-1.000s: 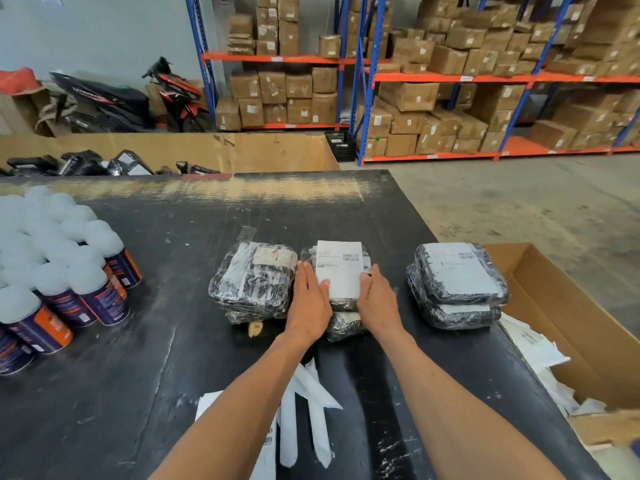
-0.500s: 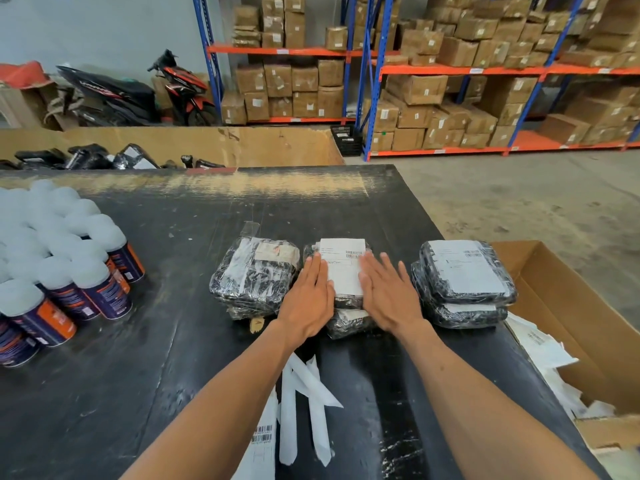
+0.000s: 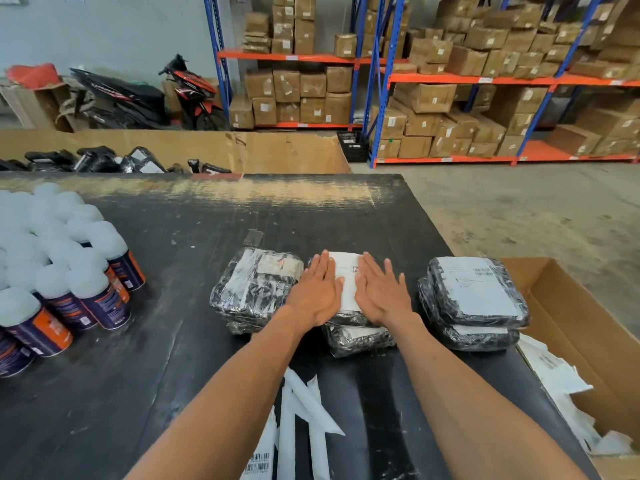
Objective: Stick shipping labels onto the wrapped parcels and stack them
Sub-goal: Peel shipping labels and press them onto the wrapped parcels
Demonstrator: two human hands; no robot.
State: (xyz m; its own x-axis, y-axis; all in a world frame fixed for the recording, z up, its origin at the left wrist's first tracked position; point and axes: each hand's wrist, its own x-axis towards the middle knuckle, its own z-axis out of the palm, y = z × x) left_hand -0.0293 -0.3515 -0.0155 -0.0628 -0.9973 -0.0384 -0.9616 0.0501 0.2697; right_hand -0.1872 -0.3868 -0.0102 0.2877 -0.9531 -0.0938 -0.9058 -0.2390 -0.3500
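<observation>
Two flat hands press a white label [image 3: 348, 284] onto the middle parcel [image 3: 356, 336] on the black table [image 3: 173, 375]: left hand [image 3: 317, 294] and right hand [image 3: 382, 296], fingers straight. Bare tabletop stretches to the far edge. Spray cans [image 3: 69, 275] crowd the left edge; stacked labelled parcels [image 3: 474, 303] sit near the right edge, another parcel [image 3: 252, 289] just left.

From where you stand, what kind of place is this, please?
Most likely a warehouse packing area. Blue and orange racks hold many cardboard boxes, and wrapped parcels with shipping labels sit stacked on a black table. A motorbike is parked by the wall.
</observation>
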